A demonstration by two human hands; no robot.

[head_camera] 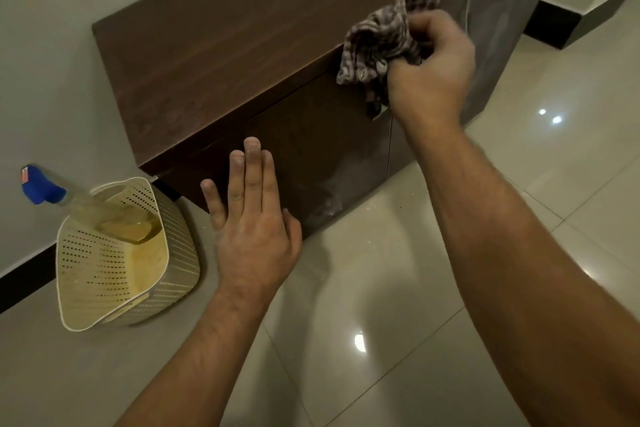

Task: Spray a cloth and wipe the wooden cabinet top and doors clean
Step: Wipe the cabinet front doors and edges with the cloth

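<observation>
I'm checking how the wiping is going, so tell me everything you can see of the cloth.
The cloth is a brown-and-pale checked woven rag, crumpled into a bunch rather than spread flat. The right hand grips it in a fist; folds spill out above and left of the fist, and a tail hangs below the palm. It sits at the front edge of the cabinet top, just above a door. Whether it is damp cannot be told.

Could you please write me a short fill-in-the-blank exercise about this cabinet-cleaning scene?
1. The right hand grips the checkered ____ at the front edge of the cabinet top.
2. The spray bottle with the blue trigger stands in the perforated ____.
3. The left hand, fingers straight, holds ____.
Missing words: cloth; basket; nothing.
</observation>
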